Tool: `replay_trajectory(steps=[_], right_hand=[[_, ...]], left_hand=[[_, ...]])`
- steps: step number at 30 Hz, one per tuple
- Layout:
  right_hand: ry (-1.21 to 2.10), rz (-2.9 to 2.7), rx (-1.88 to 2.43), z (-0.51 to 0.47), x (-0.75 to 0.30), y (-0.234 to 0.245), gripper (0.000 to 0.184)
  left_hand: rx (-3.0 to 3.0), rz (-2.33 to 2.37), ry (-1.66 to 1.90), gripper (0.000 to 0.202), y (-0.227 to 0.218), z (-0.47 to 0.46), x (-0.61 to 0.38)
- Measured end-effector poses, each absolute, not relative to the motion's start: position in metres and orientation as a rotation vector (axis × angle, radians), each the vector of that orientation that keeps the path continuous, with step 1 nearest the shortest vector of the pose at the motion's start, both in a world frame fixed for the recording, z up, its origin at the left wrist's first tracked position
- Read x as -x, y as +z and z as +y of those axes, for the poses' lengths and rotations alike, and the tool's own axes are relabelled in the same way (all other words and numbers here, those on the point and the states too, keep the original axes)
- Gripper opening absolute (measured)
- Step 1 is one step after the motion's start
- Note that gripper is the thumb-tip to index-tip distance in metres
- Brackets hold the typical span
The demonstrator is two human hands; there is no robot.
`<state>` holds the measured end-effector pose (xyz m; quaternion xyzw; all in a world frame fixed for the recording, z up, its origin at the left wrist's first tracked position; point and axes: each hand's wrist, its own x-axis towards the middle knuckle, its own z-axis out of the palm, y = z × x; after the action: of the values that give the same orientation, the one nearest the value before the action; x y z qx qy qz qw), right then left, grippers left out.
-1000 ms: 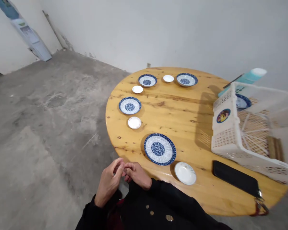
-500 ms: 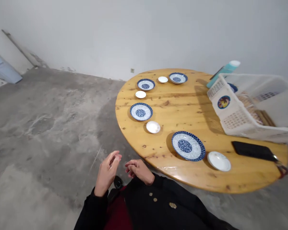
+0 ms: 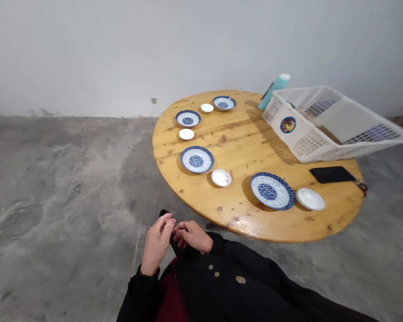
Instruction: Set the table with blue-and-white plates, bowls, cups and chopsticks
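My left hand [image 3: 157,243] is held in front of my body, fingers loosely bent and thumb apart, with nothing in it. Close beside it is my right hand [image 3: 193,236], also empty and loosely curled; its fingertips nearly meet the left ones. Both are just off the near edge of a round wooden table [image 3: 242,143]. Nearest to them on the table are a small white dish [image 3: 221,178], a blue-patterned plate [image 3: 197,159] and another blue-patterned plate [image 3: 272,191] with a white dish [image 3: 310,199] at its right.
Farther back stand two more patterned plates [image 3: 188,118] [image 3: 225,103] and two small white dishes [image 3: 186,134] [image 3: 207,108]. A white plastic basket [image 3: 309,145] holds chopsticks, with a turquoise bottle [image 3: 275,91] behind it. A black phone [image 3: 332,174] lies at the right.
The view has turned to the right, so the table and basket sit farther left. My hands have come closer together in front of my body. The plates and dishes keep their places.
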<state>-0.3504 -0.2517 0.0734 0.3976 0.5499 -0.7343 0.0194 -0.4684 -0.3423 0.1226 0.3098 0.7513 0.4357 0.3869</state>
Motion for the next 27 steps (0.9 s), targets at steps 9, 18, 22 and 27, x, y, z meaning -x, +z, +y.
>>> replay_trajectory(steps=[9,18,22,27], right_hand=[[-2.369,1.58,-1.083,-0.193,0.527,0.06,0.01],[-2.43,1.632,-1.152,-0.116,0.62,0.07,0.013],[-2.531,1.575,-1.403,-0.091,0.619,0.062,0.012],[-2.624,1.455,-1.757,-0.068,0.624,0.051,0.014]], left_hand=[[-0.679,2.034,1.043,0.052,0.12,-0.292,0.631],[-0.763,1.99,1.018,0.053,0.132,-0.197,0.736],[-0.954,1.824,0.862,0.047,0.129,-0.141,0.752],[-1.238,1.577,0.708,0.04,0.123,-0.073,0.775]])
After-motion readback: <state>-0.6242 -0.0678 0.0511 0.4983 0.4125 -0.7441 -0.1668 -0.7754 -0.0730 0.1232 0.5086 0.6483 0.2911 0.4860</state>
